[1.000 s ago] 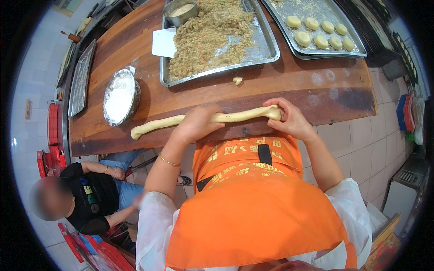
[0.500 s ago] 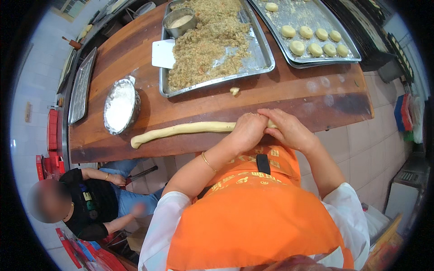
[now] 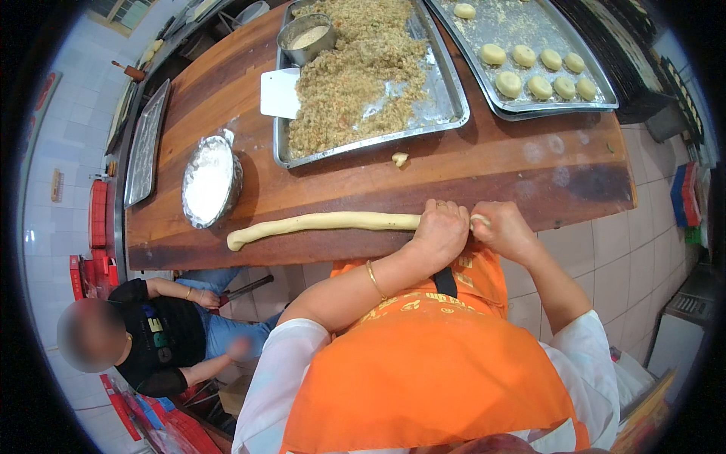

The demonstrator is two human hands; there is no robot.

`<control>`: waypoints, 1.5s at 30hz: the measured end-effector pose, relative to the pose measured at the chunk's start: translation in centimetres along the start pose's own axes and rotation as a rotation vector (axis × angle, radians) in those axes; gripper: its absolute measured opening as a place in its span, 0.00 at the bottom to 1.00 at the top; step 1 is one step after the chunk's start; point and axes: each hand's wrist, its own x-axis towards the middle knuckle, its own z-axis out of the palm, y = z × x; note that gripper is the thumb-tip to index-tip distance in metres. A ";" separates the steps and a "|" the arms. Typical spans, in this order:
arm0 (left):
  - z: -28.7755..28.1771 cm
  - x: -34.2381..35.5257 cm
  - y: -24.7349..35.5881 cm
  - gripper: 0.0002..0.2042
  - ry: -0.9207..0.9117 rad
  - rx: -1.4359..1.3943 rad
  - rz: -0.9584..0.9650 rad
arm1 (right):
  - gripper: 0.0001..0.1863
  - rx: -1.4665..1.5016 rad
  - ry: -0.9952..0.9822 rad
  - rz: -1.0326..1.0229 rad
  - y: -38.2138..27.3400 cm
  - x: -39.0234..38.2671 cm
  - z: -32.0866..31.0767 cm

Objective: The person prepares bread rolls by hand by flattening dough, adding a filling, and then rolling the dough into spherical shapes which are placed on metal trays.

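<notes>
A long pale dough roll (image 3: 318, 222) lies along the front edge of the wooden table (image 3: 529, 189). My left hand (image 3: 442, 234) is closed around the roll near its right end. Just right of it, my right hand (image 3: 497, 227) is closed on the end of the dough, a pale bit showing at the fingers. A small dough scrap (image 3: 400, 159) sits behind the roll. To the left stands a metal bowl of white powder (image 3: 206, 181). Behind, a large tray of crumbly mixture (image 3: 355, 98) holds a round metal container (image 3: 305, 45) and a white scraper (image 3: 278, 93).
A tray (image 3: 529, 45) of round dough pieces is at the back right, another metal tray (image 3: 147, 136) at the left edge. A seated co-worker in a black shirt (image 3: 166, 340) is at the lower left, below the table. Red boxes (image 3: 98, 216) stand beyond the left edge.
My left hand has moved right along the roll to beside my right hand. My right hand has shifted slightly right and down and closed more tightly on the dough end.
</notes>
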 end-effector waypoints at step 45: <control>-3.0 -2.5 -7.6 0.08 0.302 -0.565 -0.083 | 0.11 -0.178 0.189 0.014 -5.4 1.5 2.9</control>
